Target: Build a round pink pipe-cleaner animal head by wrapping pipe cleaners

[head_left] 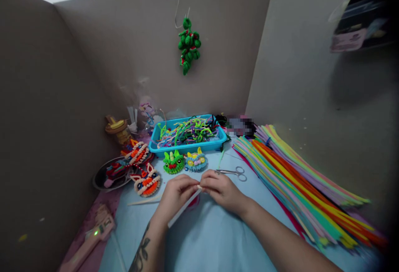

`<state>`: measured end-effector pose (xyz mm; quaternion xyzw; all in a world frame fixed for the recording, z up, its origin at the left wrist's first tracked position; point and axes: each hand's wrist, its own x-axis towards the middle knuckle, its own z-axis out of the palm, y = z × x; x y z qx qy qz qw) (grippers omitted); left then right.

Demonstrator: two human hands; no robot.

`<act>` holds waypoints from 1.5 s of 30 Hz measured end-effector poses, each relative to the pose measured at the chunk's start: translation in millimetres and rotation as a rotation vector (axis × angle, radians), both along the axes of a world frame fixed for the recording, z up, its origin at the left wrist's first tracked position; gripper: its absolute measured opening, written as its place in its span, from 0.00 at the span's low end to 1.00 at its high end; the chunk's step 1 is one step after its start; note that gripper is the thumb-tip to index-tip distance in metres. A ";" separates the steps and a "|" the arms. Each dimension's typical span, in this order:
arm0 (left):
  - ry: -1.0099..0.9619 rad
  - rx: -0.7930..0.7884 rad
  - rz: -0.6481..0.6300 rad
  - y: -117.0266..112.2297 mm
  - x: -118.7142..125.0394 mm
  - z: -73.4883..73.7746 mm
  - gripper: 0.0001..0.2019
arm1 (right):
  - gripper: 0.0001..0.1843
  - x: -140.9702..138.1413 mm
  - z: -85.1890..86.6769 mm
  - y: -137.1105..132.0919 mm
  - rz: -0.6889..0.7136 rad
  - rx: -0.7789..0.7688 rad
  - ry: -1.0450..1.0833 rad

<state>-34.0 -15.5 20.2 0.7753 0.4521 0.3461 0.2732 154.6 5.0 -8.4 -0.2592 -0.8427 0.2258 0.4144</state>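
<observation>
Both my hands meet over the light blue table mat (205,238). My left hand (176,193) and my right hand (221,189) are closed in pinches on the upper end of a white pipe cleaner (182,209), which slants down to the left between them. Something red shows just under the hands, too hidden to name. Just beyond my fingers lie a green pipe-cleaner lion head (173,162) and a blue and yellow one (196,160). Small scissors (234,172) lie right of my right hand.
A blue tray (187,145) of pipe-cleaner scraps stands behind. Orange and white lion heads (146,180) and a dark bowl (109,174) sit at the left. A big fan of coloured pipe cleaners (305,180) fills the right. A pink glue gun (93,234) lies near left. A green ornament (188,45) hangs on the wall.
</observation>
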 end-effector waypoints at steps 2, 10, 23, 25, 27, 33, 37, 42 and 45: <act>-0.070 -0.029 0.029 -1.4 0.9 1.5 0.09 | 0.08 -0.6 1.5 -0.9 -0.004 -0.060 0.122; -0.120 -0.027 0.122 -8.1 11.7 10.3 0.07 | 0.07 -6.3 4.1 -3.0 -0.104 -0.115 0.300; -0.390 -0.266 0.174 -6.2 24.6 -7.7 0.12 | 0.05 -19.1 3.3 -11.3 -0.293 -0.119 0.418; -0.419 -0.265 0.183 -6.2 26.5 -7.1 0.12 | 0.05 -20.0 2.3 -11.3 -0.319 -0.095 0.416; -0.449 -0.258 0.180 -6.8 28.3 -6.0 0.13 | 0.05 -20.4 1.3 -11.3 -0.338 -0.072 0.422; -0.462 -0.209 0.208 -8.0 30.6 -6.0 0.11 | 0.07 -20.0 0.9 -10.9 -0.318 -0.073 0.410; -0.404 -0.161 0.251 -7.9 30.4 -3.4 0.10 | 0.08 -19.2 2.2 -10.1 -0.272 -0.127 0.392; -0.324 -0.116 0.321 -7.3 27.3 -3.7 0.12 | 0.06 -18.1 4.9 -10.4 -0.245 -0.161 0.382; -0.368 -0.095 0.376 -5.2 24.0 -9.6 0.11 | 0.06 -17.7 6.7 -11.3 -0.230 -0.168 0.371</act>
